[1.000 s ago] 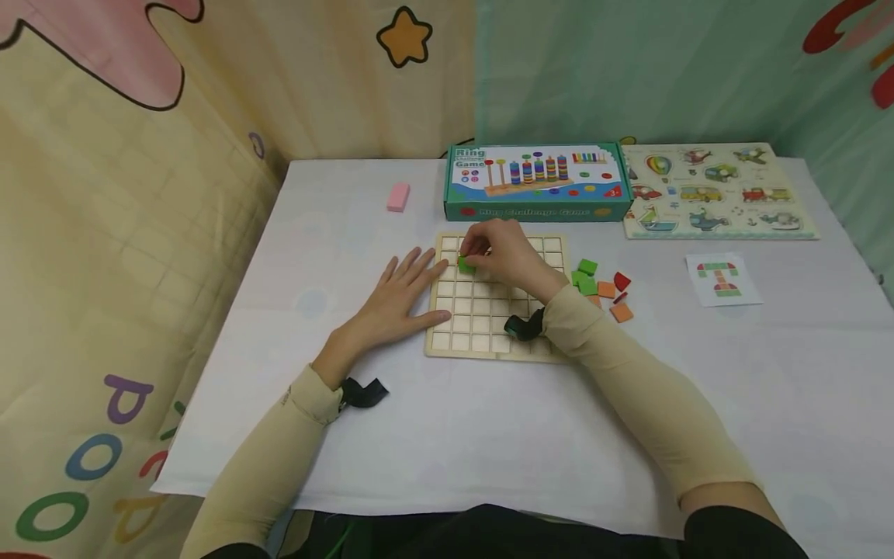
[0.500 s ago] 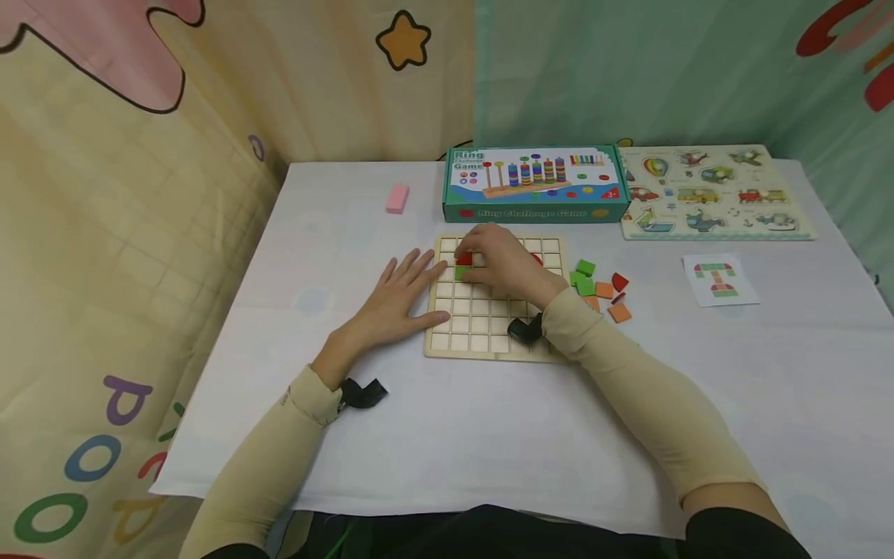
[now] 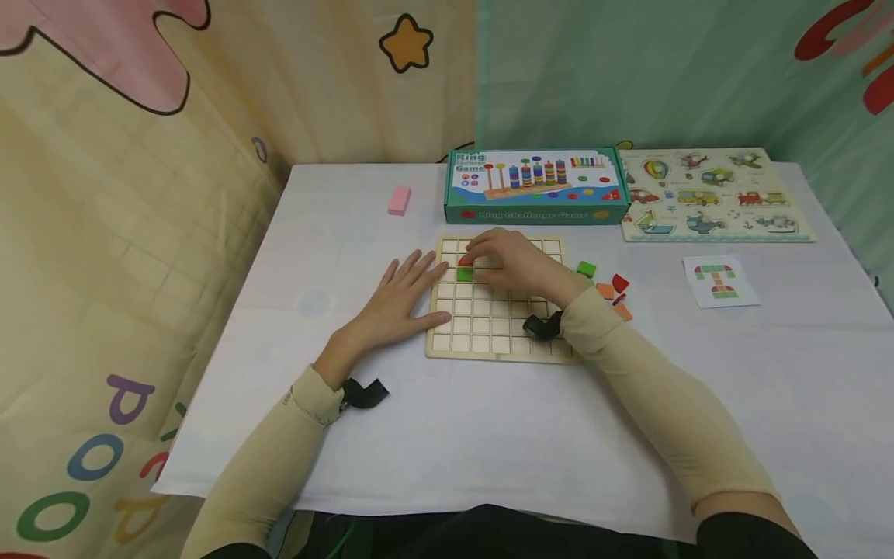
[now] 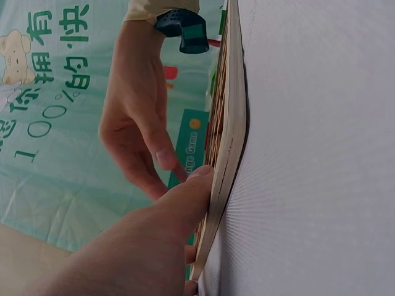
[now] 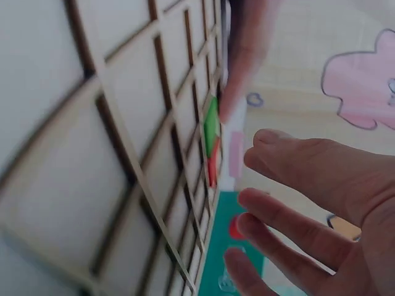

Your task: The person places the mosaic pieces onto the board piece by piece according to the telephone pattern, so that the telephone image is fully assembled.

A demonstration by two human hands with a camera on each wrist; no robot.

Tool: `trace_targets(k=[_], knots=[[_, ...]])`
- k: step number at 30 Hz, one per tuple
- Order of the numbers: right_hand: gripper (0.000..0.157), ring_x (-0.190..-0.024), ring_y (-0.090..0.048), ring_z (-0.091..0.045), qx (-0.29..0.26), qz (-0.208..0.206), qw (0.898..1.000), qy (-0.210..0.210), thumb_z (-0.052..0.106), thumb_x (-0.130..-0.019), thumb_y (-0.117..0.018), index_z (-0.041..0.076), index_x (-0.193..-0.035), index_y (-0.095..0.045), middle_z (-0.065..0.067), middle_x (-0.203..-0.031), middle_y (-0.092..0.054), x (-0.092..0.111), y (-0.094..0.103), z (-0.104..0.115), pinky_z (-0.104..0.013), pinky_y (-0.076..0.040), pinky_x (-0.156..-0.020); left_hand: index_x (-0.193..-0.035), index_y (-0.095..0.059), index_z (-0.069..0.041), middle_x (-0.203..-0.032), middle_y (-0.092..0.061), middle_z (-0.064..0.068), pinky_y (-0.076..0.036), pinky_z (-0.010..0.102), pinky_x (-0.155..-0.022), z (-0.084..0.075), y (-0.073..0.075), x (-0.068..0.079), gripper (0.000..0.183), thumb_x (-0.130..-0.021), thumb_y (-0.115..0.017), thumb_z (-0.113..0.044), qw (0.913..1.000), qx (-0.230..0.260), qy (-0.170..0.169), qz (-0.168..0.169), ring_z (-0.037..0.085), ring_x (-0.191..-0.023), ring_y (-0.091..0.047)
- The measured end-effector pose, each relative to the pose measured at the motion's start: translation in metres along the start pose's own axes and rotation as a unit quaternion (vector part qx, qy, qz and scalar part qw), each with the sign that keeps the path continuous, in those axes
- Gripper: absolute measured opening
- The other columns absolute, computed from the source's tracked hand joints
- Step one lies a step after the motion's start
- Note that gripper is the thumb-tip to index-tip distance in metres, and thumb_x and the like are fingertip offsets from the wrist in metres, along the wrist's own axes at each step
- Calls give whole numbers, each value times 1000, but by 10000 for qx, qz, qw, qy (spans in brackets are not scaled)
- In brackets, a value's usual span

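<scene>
A wooden grid board lies on the white table. In its upper left, a green square tile sits in a cell, with a red rounded tile just beyond it, partly covered by fingers. My left hand rests flat with spread fingers at the board's left edge; the left wrist view has its thumb on the rim. Over the board hovers my right hand. The right wrist view shows its fingers loosely bent, holding nothing and apart from the tiles. The board's upper middle is hidden behind this hand.
Right of the board lie loose green tiles, orange tiles and red tiles. Farther right is a pattern card. A ring game box, a picture puzzle board and a pink block stand behind.
The green tile, at first in my right fingers, lies in its cell. The red tile came into view beyond it, under my fingertips. My right hand has since drawn back rightward; the left stayed put.
</scene>
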State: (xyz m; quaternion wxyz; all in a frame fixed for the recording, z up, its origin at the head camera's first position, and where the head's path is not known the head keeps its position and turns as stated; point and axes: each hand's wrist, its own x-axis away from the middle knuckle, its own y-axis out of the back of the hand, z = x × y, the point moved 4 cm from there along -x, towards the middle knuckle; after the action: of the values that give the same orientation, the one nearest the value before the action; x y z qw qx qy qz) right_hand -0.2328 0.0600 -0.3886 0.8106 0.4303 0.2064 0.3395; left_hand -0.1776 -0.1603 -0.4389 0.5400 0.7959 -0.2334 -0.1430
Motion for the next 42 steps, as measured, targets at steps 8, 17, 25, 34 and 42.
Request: trace_targets(k=[8, 17, 25, 34, 42], knots=[[34, -129, -62, -34, -413, -212, 9960, -764, 18, -99, -76, 7, -130, -73, -13, -136, -70, 48, 40, -32, -57, -49, -111, -169, -26, -21, -178, -14, 8, 2, 56, -133, -3, 2, -1, 88, -99, -63, -60, 10000, -34, 11, -11, 31, -166, -3], [35, -117, -68, -33, -677, 42, 9818, -1775, 17, -100, -74, 3, -132, -71, -17, -128, -73, 103, 80, -83, -50, -58, -100, -169, -26, -21, -178, -12, 7, 2, 55, -133, 0, 1, -1, 89, -99, -62, -61, 10000, -63, 38, -19, 29, -166, -2], [30, -96, -69, -26, -483, 223, 9781, -2011, 18, -92, -83, 1, -115, -76, -14, -106, -76, 104, 77, -101, -30, -54, -78, -169, -25, -22, -179, -12, 6, 3, 54, -133, 3, -1, -2, 89, -98, -63, -61, 10000, 2, 71, -22, 28, -166, -1], [22, -90, -68, -25, -174, 30, 9794, -2011, 10, -88, -85, 2, -106, -77, -12, -97, -75, 101, 71, -96, -33, -54, -77, -169, -25, -23, -179, -12, 6, 3, 54, -133, 1, -3, -2, 89, -98, -63, -62, 10000, -30, 63, -1, 28, -166, -1], [23, -97, -67, -29, -190, -294, 9894, -1410, 8, -87, -84, 2, -107, -75, -14, -103, -74, 83, 56, -66, -49, -56, -90, -169, -25, -22, -179, -12, 7, 3, 55, -133, -1, -2, -2, 89, -99, -63, -61, 10000, -68, 55, 4, 29, -166, -1]])
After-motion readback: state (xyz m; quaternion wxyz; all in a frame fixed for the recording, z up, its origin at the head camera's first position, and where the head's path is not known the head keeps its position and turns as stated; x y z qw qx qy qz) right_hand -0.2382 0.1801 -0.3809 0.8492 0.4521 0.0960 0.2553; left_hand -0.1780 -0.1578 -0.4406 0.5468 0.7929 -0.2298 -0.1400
